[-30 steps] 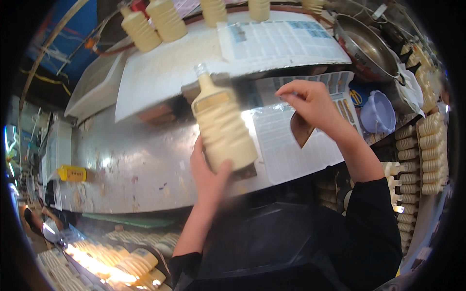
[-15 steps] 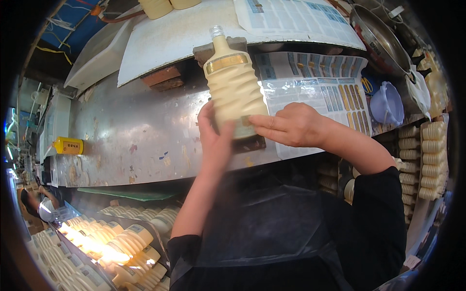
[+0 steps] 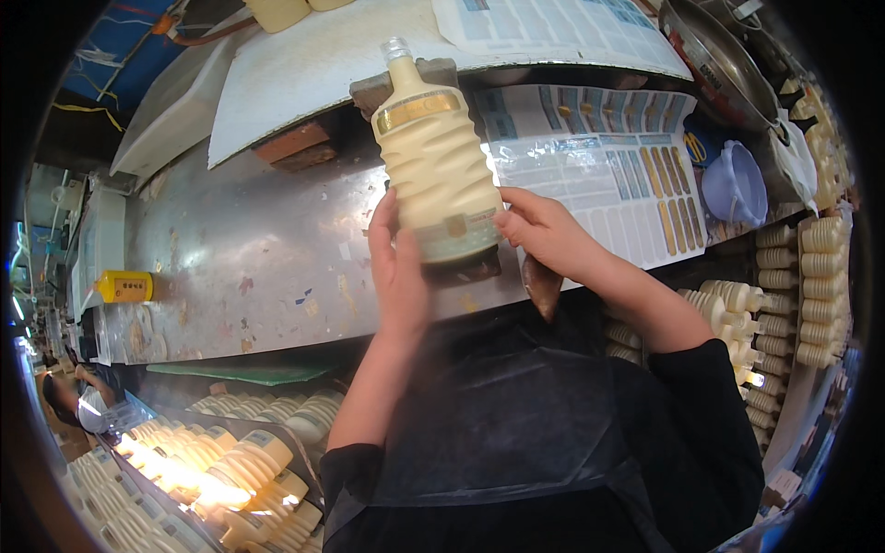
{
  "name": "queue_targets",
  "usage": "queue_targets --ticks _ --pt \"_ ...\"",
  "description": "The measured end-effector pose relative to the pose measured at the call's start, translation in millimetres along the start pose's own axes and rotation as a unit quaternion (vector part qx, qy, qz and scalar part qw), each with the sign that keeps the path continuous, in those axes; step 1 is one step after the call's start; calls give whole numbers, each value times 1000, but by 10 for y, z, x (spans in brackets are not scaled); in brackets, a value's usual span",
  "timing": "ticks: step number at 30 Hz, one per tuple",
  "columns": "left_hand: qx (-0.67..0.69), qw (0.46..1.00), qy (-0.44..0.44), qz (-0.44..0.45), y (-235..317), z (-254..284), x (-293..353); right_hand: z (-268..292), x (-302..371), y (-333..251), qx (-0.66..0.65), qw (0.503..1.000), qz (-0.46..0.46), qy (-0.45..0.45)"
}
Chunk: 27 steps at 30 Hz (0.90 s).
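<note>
Gripping one cream bottle (image 3: 438,161) between your left hand (image 3: 398,281) and right hand (image 3: 546,235), at its lower sides, above one metal table (image 3: 230,286). One brown pointed piece (image 3: 541,288) shows under your right palm. One yellow container (image 3: 125,287) far left; one lavender bucket (image 3: 735,184) right.

on the left end of the metal table (image 3: 230,276) there is one yellow container (image 3: 125,287). farther up, a white bin (image 3: 173,122) is placed beside a white board (image 3: 277,88). at the right, a light purple bucket (image 3: 723,197) stands near a wide metal pan (image 3: 735,69). one green sheet (image 3: 241,374) is seen below the table edge, and a person (image 3: 90,405) is in the far left.
</note>
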<state>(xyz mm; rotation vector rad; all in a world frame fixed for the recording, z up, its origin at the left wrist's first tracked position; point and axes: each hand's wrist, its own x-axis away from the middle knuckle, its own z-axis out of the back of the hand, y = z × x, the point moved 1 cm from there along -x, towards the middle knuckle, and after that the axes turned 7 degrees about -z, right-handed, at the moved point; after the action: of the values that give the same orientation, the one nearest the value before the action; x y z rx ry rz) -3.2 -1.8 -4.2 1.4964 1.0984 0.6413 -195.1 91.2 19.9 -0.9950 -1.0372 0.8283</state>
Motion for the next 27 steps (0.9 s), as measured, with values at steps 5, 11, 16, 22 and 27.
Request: queue_targets --ticks 5,11,16,22,27 --pt "-52 999 -3 14 19 -17 4 -35 -40 3 6 999 -36 -11" --pt "-64 998 -5 11 -16 12 10 -27 -53 60 -18 998 -44 -33" --pt "-47 999 -5 9 -32 18 7 -70 -66 83 -12 1000 -25 8" --pt "-35 999 -9 10 -31 29 12 -86 -62 80 -15 999 -34 15" --pt "-49 999 -10 11 -29 33 15 -87 -78 137 -26 999 -28 15"
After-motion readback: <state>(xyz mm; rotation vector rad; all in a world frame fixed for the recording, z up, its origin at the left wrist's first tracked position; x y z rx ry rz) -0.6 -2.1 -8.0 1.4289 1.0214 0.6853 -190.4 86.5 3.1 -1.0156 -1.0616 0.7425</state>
